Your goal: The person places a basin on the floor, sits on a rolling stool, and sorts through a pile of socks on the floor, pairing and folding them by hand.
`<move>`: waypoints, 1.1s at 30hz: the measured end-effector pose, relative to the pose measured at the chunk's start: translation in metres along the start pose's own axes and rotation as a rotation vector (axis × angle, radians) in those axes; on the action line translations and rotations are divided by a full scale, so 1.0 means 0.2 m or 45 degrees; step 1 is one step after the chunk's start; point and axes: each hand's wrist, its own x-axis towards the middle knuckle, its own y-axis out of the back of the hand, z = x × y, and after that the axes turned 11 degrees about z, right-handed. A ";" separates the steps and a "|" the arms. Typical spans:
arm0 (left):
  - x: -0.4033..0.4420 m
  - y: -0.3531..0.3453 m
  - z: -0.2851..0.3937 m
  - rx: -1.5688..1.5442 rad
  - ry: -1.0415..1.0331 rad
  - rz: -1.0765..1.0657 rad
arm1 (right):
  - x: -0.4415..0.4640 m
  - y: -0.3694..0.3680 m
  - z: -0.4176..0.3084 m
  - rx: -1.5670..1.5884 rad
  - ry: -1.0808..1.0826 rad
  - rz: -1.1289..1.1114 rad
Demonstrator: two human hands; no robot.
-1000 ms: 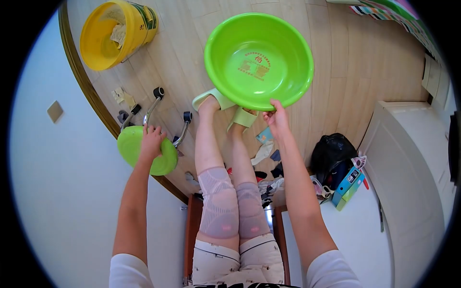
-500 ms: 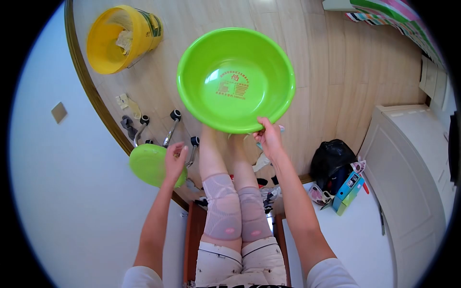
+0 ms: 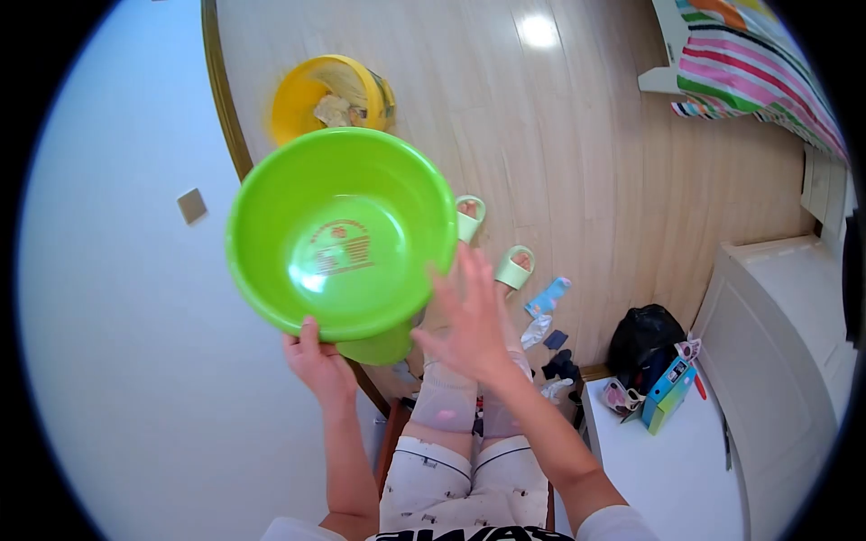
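Note:
A green plastic basin (image 3: 361,207) with red printing on its bottom is held up in front of me, tilted so its inside shows. My left hand (image 3: 323,362) grips the near rim, thumb over the edge. My right hand (image 3: 469,316), slightly blurred, has its fingers spread beside the basin's right side and holds nothing. Just below the basin shows part of the green stool seat (image 3: 383,346); its legs are hidden.
A yellow bucket (image 3: 298,99) with cloth inside stands beyond the basin. Socks (image 3: 548,296) lie on the floor near my slippered feet. At right are a black bag (image 3: 645,343), a blue box (image 3: 670,388) and a white cabinet (image 3: 767,316). Striped fabric (image 3: 749,72) hangs at upper right.
The basin has moved left, over the stool. My left hand has left the stool seat and taken the basin's rim; my right hand has let go of it. The view has shifted, and the feet show again.

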 end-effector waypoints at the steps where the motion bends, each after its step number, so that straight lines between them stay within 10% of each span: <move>1: 0.04 0.00 0.11 0.040 -0.068 0.023 | 0.05 -0.03 -0.09 0.041 0.114 -0.049; 7: 0.22 -0.25 0.55 0.268 -0.442 -0.211 | 0.37 -0.56 -0.44 0.814 0.255 -0.053; 10: 0.26 -0.35 0.53 0.454 -0.865 -0.406 | 0.53 -0.72 -0.57 1.137 -0.416 0.339; 16: 0.34 -0.30 0.27 0.699 -0.721 -0.636 | 0.75 -0.86 -0.22 1.513 -0.990 0.482; 33: 0.17 -0.34 0.02 0.849 -0.444 -0.805 | 0.50 -0.82 0.08 1.755 -1.074 0.538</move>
